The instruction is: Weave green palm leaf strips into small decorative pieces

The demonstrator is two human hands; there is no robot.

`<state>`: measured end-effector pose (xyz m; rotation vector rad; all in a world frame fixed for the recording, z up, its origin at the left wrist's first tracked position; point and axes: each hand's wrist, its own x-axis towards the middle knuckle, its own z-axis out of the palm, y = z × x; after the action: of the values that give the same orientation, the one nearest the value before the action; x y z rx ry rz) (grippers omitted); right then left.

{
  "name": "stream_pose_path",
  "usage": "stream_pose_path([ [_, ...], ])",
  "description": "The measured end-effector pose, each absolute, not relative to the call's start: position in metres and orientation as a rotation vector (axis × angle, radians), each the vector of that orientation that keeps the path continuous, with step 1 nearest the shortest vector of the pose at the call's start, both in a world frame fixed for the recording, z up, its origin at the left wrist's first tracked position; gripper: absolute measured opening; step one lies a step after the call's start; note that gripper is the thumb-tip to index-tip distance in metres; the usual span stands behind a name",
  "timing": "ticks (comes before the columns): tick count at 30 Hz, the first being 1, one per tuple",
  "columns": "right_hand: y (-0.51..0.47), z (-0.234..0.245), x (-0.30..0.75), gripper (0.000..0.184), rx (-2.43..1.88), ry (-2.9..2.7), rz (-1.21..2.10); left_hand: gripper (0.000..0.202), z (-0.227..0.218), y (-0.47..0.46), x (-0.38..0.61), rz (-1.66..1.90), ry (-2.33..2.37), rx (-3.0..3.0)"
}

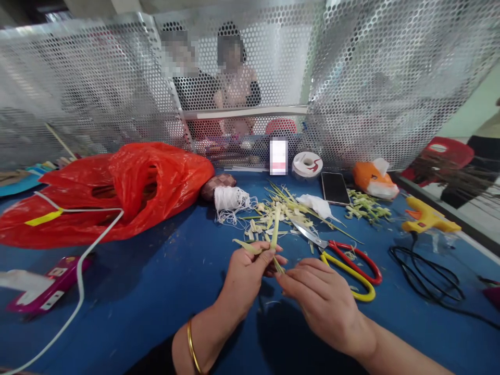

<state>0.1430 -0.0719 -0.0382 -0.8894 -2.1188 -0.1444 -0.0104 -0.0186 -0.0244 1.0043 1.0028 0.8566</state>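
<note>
My left hand (246, 273) pinches pale green leaf strips (274, 234) that stand up from its fingers over the blue table (156, 291). My right hand (320, 297) is closed too, its fingertips meeting the lower end of the same strips. A gold bangle (191, 349) circles my left wrist. Just beyond lies a pile of cut leaf pieces (281, 211). Scissors (344, 258) with red and yellow handles lie open to the right of my hands.
A red plastic bag (117, 192) fills the left. White thread (232, 200), a tape roll (307, 164), a phone (335, 187), an orange tissue pack (373, 179), a yellow glue gun (427, 219) with black cord (429, 276) lie around. A perforated screen (371, 78) stands behind, two people beyond.
</note>
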Motion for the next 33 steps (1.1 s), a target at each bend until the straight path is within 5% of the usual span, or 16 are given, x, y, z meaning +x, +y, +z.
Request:
stream_pose_path([
  [9,-0.065,-0.034,0.164,0.019,-1.341,-1.479,0.139,0.035,-0.019,-0.018,-0.018,0.870,1.050,1.441],
  [15,-0.057,-0.036,0.154,0.013,-1.315,-1.740,0.427,0.036,-0.017,-0.027,-0.017,0.789,0.936,1.613],
  [33,-0.056,-0.035,0.165,0.014,-1.329,-1.756,0.123,0.059,-0.015,-0.016,-0.018,0.952,1.081,1.007],
])
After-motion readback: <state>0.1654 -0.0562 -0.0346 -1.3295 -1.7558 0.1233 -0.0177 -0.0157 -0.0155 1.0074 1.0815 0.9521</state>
